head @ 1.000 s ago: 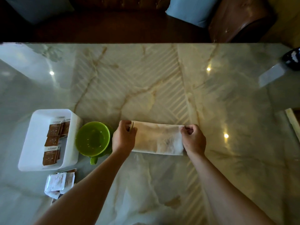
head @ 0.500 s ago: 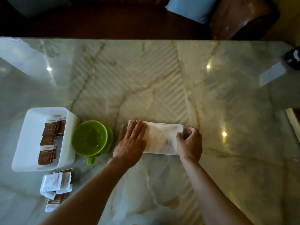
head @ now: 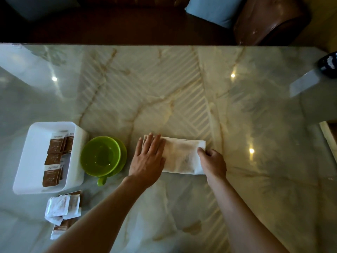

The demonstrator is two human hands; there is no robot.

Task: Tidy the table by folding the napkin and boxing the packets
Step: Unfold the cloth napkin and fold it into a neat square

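A white napkin (head: 180,157), folded into a long strip, lies flat on the marble table. My left hand (head: 148,159) rests palm down on its left end, fingers spread. My right hand (head: 212,162) pinches the napkin's right end between thumb and fingers. A white box (head: 32,157) at the left holds several brown packets (head: 53,161). More packets (head: 63,207), white and brown, lie loose on the table just in front of the box.
A green cup on a green saucer (head: 103,156) stands between the box and my left hand. A dark object (head: 328,64) sits at the table's far right edge. A brown leather seat (head: 269,21) and blue cushions are beyond the far edge.
A second ago both hands held the napkin's ends pinched. My left hand has since flattened onto the left end, and my right hand has shifted its grip lower on the right end.
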